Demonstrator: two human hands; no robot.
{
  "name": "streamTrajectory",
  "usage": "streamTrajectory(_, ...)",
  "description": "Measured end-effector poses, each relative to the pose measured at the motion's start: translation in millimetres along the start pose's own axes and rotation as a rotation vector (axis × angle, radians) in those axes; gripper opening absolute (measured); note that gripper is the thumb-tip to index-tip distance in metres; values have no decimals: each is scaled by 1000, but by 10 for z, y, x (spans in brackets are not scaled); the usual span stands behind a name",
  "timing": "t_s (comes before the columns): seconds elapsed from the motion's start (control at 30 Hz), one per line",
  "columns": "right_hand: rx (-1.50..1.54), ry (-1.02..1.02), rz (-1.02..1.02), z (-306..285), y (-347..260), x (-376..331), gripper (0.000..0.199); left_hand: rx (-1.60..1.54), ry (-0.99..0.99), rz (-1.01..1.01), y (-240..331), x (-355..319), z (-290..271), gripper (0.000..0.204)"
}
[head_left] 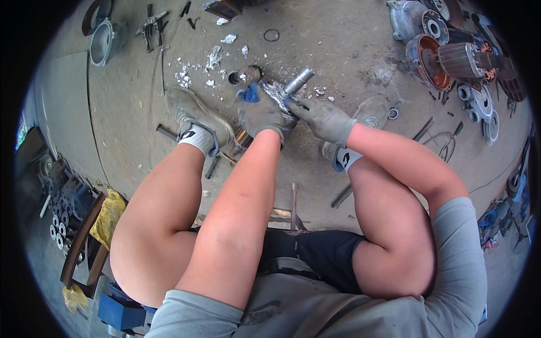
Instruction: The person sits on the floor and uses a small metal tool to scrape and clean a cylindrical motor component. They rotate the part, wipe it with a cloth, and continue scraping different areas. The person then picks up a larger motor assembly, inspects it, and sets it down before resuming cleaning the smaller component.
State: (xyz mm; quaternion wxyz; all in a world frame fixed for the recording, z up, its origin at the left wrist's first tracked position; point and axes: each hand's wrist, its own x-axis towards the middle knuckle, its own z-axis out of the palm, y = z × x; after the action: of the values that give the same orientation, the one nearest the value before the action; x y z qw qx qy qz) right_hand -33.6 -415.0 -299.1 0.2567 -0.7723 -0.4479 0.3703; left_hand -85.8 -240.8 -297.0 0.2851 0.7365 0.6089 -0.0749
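Motor rotor [284, 96] clasped by left hand [260, 114], pinched by right hand [322, 118]; white debris [214, 59] beyond.

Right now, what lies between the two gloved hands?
In the head view, a metal rotor with a protruding shaft lies between the left hand and right hand; both grip it.

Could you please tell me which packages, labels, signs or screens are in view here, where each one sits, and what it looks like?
No packages, labels, signs or screens show clearly.
Closest thing: a blue box at the lower left, rectangular, plain on the sides that show.
Beside it: a crumpled yellow cloth or bag on a wooden frame; too blurred to tell which.
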Motion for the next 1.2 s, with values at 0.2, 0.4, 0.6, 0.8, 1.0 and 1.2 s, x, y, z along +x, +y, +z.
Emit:
streamTrajectory(0.2,114,-101,257,-115,124,-64,50,67,65,-24,87,-37,-25,68)
streamTrajectory(0.4,798,-314,590,-569,-208,28,56,7,9,-54,86,-44,-52,67)
streamTrajectory(0.6,164,-469,369,-748,-411,408,40,31,35,-36,68,-6,-22,70)
streamTrajectory(0.8,349,-676,537,-984,-547,738,28,4,59,-52,50,-3,6,71)
streamTrajectory(1.0,270,-843,529,-1152,-639,1247,24,24,19,-76,64,-5,-21,74)
streamTrajectory(1.2,104,-831,453,-1030,-702,1263,25,81,-10,-110,96,-1,-26,73)
